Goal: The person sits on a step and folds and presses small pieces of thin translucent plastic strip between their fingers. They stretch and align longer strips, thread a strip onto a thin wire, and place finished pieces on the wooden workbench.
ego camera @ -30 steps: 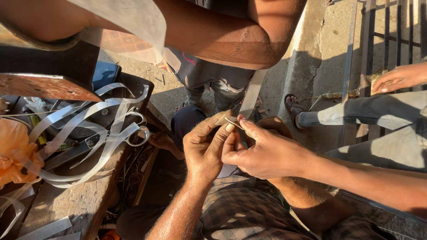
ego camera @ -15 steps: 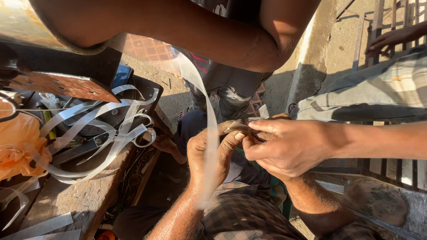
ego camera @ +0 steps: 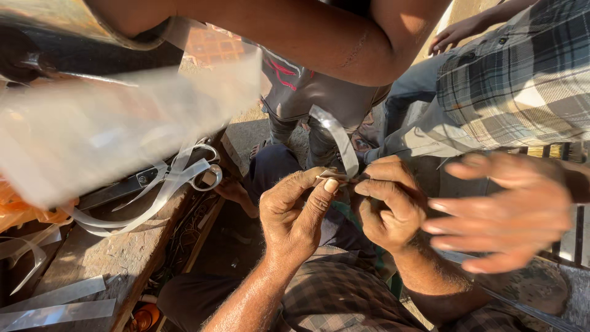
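My left hand (ego camera: pixel 294 216) and my right hand (ego camera: pixel 388 206) meet in the middle of the head view, thumbs and forefingers pinched together on the end of a clear plastic strip (ego camera: pixel 337 136). The strip curls up and away from my fingertips. A small thin piece sits under my left thumb; I cannot tell what it is. Both my forearms come up from the bottom edge over my checked garment (ego camera: pixel 344 301).
Another person's blurred open hand (ego camera: pixel 504 209) hovers just right of mine. A bare arm (ego camera: pixel 295 31) crosses the top; a person in a plaid shirt (ego camera: pixel 522 74) is top right. A blurred clear sheet (ego camera: pixel 98 135) fills the left, above a bench (ego camera: pixel 117 252) with looped clear strips (ego camera: pixel 172 181).
My hands stay pinched on the strip, which now curls upward instead of hanging down. A blurred hand has come in at the right, and a clear sheet now covers the left.
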